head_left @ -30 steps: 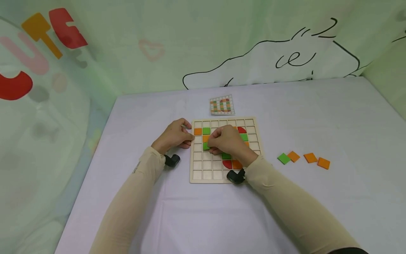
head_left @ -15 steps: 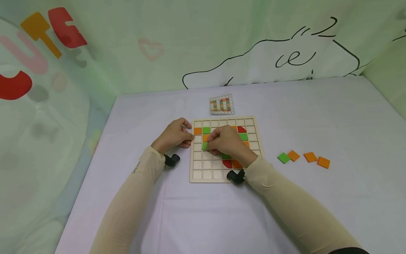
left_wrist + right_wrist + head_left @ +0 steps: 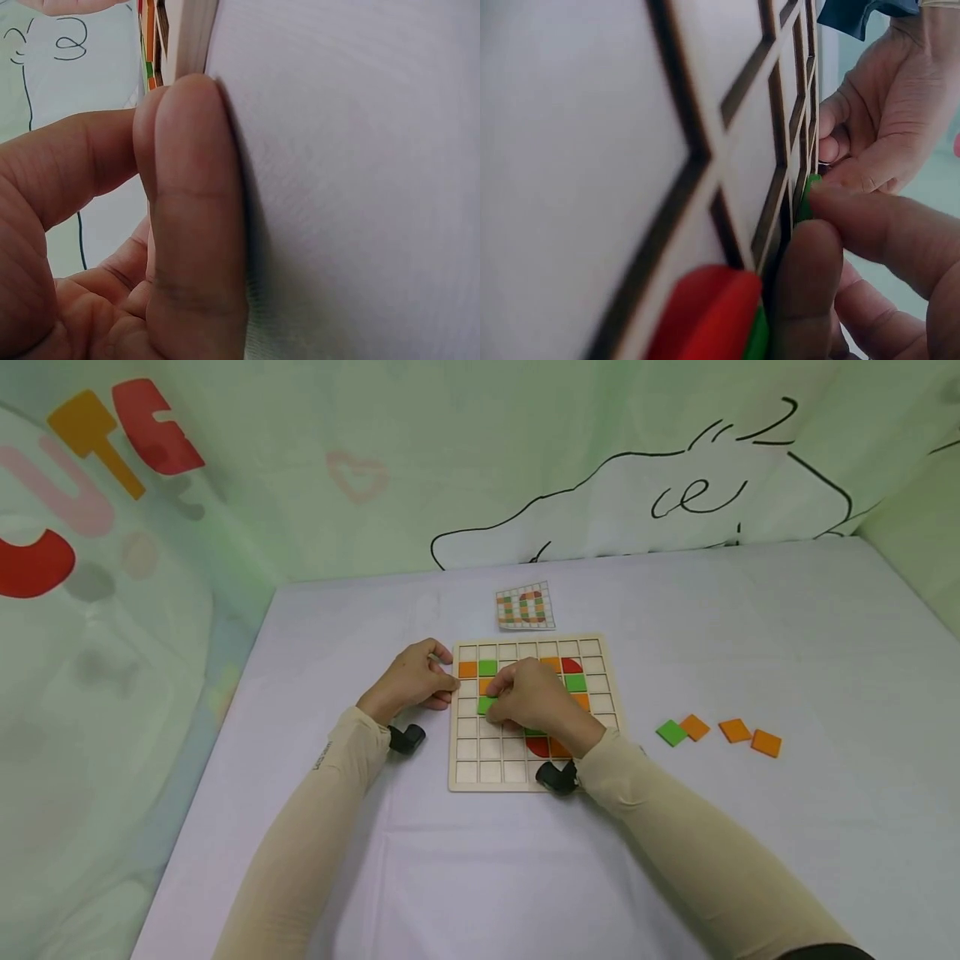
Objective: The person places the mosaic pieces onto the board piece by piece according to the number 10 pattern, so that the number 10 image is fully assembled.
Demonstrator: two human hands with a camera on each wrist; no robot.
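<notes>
A wooden grid board [image 3: 487, 772] lies on the white table, with orange, green and red pieces in its cells. My left hand [image 3: 416, 677] grips the board's left edge, thumb near the rim; in the left wrist view its fingers [image 3: 195, 150] lie against that edge. Over the middle of the board, my right hand [image 3: 538, 695] has bent fingers at a green square tile [image 3: 483, 704] in the second column. The right wrist view shows a fingertip and thumb at this green tile. My right hand hides several cells. A red rounded piece [image 3: 709, 311] sits nearer that camera.
A patterned card [image 3: 524, 607] lies behind the board. To the right are a loose green tile [image 3: 671, 733] and several orange tiles, one of them an orange tile [image 3: 766, 743] farthest right. A printed curtain [image 3: 300, 485] hangs behind the table.
The right hand's fingers have shifted slightly at the green tile, which now looks flatter in its cell. The left hand has stayed at the board's edge.
</notes>
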